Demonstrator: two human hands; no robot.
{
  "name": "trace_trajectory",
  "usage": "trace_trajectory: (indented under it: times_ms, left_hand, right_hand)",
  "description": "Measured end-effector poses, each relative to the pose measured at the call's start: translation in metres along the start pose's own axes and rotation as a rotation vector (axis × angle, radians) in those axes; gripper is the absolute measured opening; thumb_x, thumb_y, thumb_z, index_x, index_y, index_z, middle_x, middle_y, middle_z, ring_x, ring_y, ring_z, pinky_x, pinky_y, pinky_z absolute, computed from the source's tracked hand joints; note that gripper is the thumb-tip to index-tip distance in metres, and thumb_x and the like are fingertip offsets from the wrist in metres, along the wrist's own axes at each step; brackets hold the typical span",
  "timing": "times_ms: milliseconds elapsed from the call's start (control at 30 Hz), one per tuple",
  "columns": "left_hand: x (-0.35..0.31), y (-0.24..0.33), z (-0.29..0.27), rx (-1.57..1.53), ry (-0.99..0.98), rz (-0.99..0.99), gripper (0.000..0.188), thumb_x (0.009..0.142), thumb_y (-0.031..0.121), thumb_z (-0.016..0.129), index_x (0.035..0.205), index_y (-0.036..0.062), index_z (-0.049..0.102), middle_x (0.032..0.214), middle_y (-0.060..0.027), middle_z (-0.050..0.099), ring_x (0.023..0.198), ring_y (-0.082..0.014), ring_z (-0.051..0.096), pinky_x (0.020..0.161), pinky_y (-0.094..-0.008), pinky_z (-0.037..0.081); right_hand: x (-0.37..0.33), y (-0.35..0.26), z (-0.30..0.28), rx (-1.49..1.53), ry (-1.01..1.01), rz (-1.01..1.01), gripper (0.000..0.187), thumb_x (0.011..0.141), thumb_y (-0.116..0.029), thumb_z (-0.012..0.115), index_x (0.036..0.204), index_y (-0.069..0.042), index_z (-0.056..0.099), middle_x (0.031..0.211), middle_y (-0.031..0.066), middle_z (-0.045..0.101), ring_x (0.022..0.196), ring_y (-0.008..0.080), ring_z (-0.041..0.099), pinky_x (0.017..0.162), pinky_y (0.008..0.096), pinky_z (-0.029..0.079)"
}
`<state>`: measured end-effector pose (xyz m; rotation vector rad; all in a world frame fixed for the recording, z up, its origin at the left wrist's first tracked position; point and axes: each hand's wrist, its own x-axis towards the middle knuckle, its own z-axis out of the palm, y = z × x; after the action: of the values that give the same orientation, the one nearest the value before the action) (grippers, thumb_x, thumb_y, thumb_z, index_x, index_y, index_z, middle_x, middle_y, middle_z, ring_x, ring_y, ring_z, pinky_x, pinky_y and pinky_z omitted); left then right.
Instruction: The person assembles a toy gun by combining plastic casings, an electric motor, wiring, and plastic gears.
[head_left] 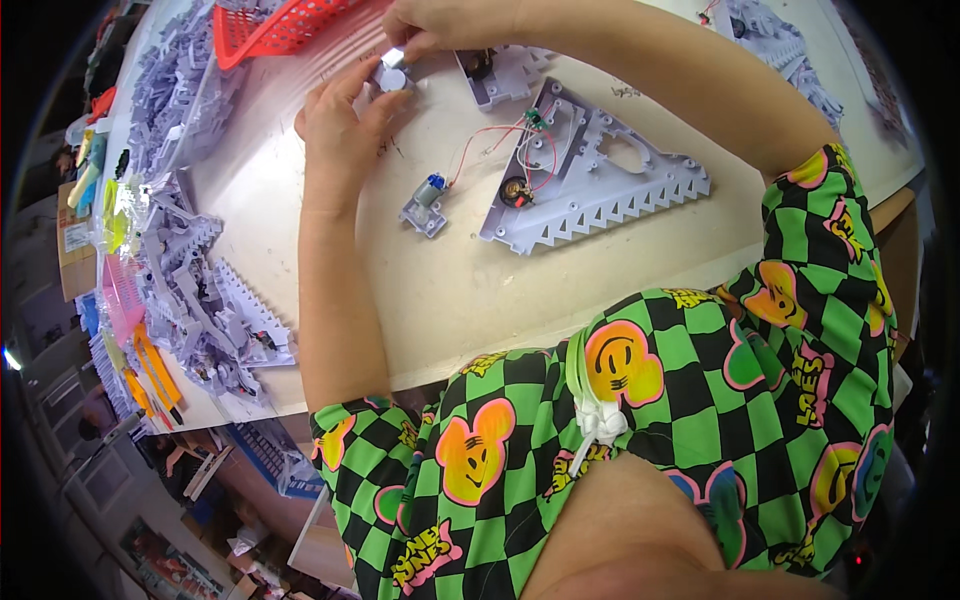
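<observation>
My left hand (340,120) and my right hand (440,25) meet at the far side of the pale table (470,300) over a small pale grey plastic piece (392,75). Both hands pinch it; the left fingers curl under it, the right fingertips press on its top. Just below lies a small silver motor on a grey bracket (427,203), joined by thin red wires (490,140) to a grey triangular toothed plastic panel (590,175). Another small grey housing (495,75) lies under my right wrist.
A red mesh basket (275,30) stands at the far left. Heaps of grey toothed plastic parts (200,300) fill the table's left side, with orange and pink pieces (135,340) at the edge. More grey parts (790,50) lie at the far right.
</observation>
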<state>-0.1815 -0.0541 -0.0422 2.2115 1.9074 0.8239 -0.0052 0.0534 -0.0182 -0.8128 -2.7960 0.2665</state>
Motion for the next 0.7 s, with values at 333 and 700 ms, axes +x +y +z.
trace_trajectory:
  times_ms: [333, 700]
  left_hand:
    - [-0.010, 0.030, -0.012, -0.231, 0.063, 0.009, 0.045, 0.068, 0.003, 0.076, 0.111, 0.0070, 0.062, 0.107, -0.0083, 0.060, 0.095, -0.0218, 0.061, 0.083, -0.0300, 0.051]
    - [-0.009, 0.018, -0.013, -1.053, 0.036, -0.193, 0.039, 0.082, 0.000, 0.067, 0.119, -0.0063, 0.054, 0.109, -0.0128, 0.062, 0.096, -0.0168, 0.062, 0.084, -0.0272, 0.052]
  right_hand:
    - [-0.008, -0.001, -0.021, 0.342, -0.077, 0.114, 0.042, 0.072, -0.038, 0.072, 0.099, -0.006, 0.069, 0.092, 0.0134, 0.069, 0.087, 0.0277, 0.065, 0.077, 0.0392, 0.047]
    - [-0.033, -0.021, -0.049, 0.494, 0.212, -0.009, 0.037, 0.070, -0.026, 0.076, 0.093, 0.002, 0.068, 0.086, 0.0157, 0.068, 0.082, 0.0212, 0.065, 0.074, 0.0308, 0.050]
